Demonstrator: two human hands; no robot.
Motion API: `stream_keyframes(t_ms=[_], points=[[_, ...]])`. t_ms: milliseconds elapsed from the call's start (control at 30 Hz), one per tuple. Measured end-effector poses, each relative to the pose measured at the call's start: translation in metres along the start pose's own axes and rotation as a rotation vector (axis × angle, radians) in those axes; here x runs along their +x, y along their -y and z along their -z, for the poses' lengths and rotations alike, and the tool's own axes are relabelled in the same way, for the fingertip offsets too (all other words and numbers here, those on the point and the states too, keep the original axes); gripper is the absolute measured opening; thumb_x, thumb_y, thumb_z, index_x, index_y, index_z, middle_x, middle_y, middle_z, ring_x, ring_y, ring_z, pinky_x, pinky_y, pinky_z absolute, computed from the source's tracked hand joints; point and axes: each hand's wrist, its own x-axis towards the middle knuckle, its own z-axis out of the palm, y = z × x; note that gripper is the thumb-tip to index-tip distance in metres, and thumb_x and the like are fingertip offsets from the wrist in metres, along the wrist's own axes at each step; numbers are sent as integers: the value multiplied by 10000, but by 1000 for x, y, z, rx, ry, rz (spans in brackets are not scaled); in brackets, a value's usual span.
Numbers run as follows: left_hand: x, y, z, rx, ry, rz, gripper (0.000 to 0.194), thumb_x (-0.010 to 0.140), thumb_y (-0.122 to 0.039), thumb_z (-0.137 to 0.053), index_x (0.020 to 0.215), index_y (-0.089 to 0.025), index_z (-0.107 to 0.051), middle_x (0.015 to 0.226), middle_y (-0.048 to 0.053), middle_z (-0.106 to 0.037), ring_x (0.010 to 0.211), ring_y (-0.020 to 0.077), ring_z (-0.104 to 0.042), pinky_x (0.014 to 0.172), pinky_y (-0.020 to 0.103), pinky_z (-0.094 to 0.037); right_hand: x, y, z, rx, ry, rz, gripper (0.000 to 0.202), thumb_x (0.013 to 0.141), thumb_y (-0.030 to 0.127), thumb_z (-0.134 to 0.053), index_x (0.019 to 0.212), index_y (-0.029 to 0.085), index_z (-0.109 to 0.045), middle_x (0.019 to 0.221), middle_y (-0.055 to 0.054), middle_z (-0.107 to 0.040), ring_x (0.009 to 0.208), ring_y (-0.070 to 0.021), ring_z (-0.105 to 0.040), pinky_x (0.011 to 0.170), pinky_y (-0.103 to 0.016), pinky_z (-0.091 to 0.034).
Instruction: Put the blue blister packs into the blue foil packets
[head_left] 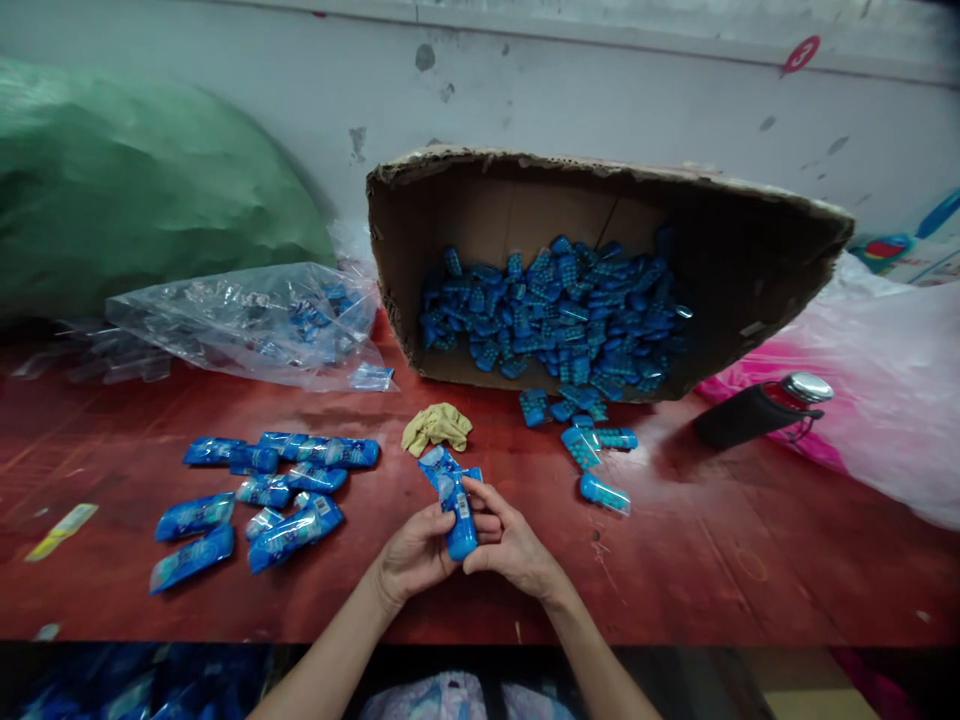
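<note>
Blue pieces (pixel 562 310) inside cardboard box (pixel 517 205)

Packets (pixel 295 535) left, bottle (pixel 739 415) right on table (pixel 675 590)

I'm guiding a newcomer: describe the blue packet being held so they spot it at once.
On the red table, find the big open cardboard box. In front lies a crumpled yellow cloth; just nearer, the left hand and right hand hold the blue packet. Unlike the packets lying to its left, it is held.

Fingers (pixel 493 495) partly hide the packet (pixel 461 509), its print too small to read; below the table's (pixel 690 560) near edge, packs (pixel 139 690) are cut off.
</note>
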Motion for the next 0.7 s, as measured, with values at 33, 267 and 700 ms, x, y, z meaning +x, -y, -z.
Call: stream_keyframes(t_ms=[33, 267, 700], points=[[1, 1, -1, -3, -10, 1, 253, 738, -136, -552, 975, -81, -620, 844, 131, -704, 842, 231, -645, 735, 305, -493, 0, -1, 1, 27, 2, -11, 777, 530, 84, -714, 1217, 328, -445, 1134, 11, -509, 796, -115, -561, 637, -203, -473], [-2, 18, -17, -69, -247, -77, 130, 752, -176, -569, 824, -105, -651, 773, 84, -713, 752, 156, -655, 723, 242, -496, -3, -3, 3, 92, -38, -15, 652, 561, 63, -636, 1154, 308, -518, 1095, 26, -568, 845, -132, -564, 715, -232, -463], [-36, -28, -26, -180, -474, -369, 230, 828, -266, -441, 913, -151, -621, 883, 97, -700, 902, 239, -629, 786, 404, -502, -4, -13, 6, -223, -134, 91, 458, 700, 151, -563, 1144, 253, -515, 1002, -14, -572, 801, -136, -545, 733, -267, -446]])
